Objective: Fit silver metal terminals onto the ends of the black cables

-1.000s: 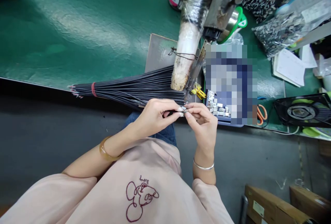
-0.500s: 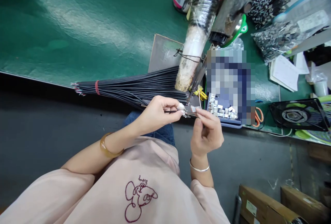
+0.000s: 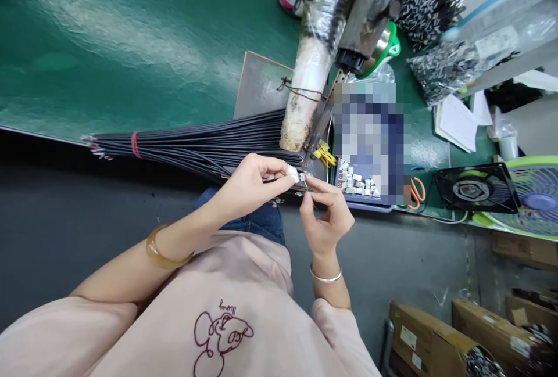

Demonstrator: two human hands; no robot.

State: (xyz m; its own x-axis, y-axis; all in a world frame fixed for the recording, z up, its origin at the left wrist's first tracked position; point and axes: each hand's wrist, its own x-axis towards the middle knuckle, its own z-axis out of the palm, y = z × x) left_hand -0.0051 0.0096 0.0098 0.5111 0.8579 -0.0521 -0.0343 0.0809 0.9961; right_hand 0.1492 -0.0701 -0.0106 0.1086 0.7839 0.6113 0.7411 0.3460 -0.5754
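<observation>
My left hand (image 3: 257, 185) is pinched closed at the end of a black cable, mostly hidden by the fingers; one fingertip wears a white cover. Just beyond those fingertips sits a small silver metal connector shell (image 3: 302, 177). My right hand (image 3: 328, 211) meets it from the other side, index fingertip against the shell and thumb curled below. How the shell fits on the cable is too small to tell. Behind my left hand lies a bundle of black cables (image 3: 196, 143), tied with a red band (image 3: 135, 144). Right of my hands, a blue tray (image 3: 370, 207) holds several small metal shells (image 3: 358, 182).
A wrapped duct (image 3: 311, 69) and a grey pipe (image 3: 364, 11) hang over the green table (image 3: 174, 46). Yellow cutters (image 3: 326, 154) lie beside the tray, orange-handled scissors (image 3: 417, 192) to its right. A black fan (image 3: 476, 189) stands at the table edge; cardboard boxes (image 3: 429, 336) are below.
My right hand has moved closer to my left, bringing the metal shell up to the left fingertips. The whole scene has shifted left in view.
</observation>
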